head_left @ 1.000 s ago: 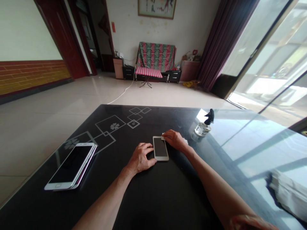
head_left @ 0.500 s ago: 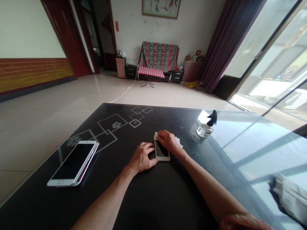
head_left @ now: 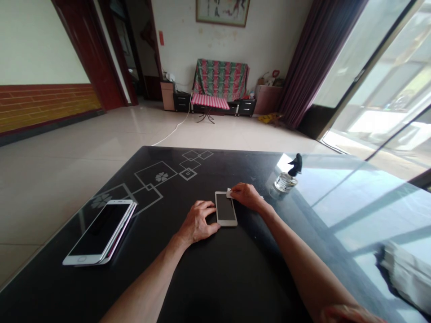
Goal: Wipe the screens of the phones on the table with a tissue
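Single head-worn view, forward and down across black table [head_left: 215,282] toward far wall [head_left: 178,45]

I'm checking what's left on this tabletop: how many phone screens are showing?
2: one on the phone between the left hand and right hand, one on the top phone of the stack at the left. Any screens beneath it are hidden.

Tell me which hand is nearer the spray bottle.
Right. The right hand is left of the spray bottle; the left hand is farther left, across the phone between the hands.
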Demonstrator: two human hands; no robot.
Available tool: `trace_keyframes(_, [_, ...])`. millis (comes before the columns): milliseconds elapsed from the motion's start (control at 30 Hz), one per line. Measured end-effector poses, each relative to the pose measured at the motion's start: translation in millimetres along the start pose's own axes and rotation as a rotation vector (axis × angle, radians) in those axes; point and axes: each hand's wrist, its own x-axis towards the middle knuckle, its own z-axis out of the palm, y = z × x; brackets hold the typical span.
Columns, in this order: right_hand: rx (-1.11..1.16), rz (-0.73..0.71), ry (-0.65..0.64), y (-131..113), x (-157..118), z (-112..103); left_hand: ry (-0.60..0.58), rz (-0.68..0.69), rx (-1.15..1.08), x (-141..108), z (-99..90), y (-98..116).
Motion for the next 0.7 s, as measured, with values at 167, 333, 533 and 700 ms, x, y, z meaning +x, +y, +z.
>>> trace_keyframes(167, [0.045,-0.072,0.052,-7,-3,6,0.007,-0.001,-0.005,0,0.1,1])
trace_keyframes(333, [0.085,-0.200,0.124,-29,-1,28,0.017,-0.001,-0.003,0,1.2,1])
trace_keyframes(533, [0.101,-0.278,0.099,-44,2,39,0.026,-0.001,-0.003,0,2.5,-1])
trace_keyframes(700, [0.100,-0.292,0.087,-44,0,37,0.021,-0.007,-0.001,0,2.2,0])
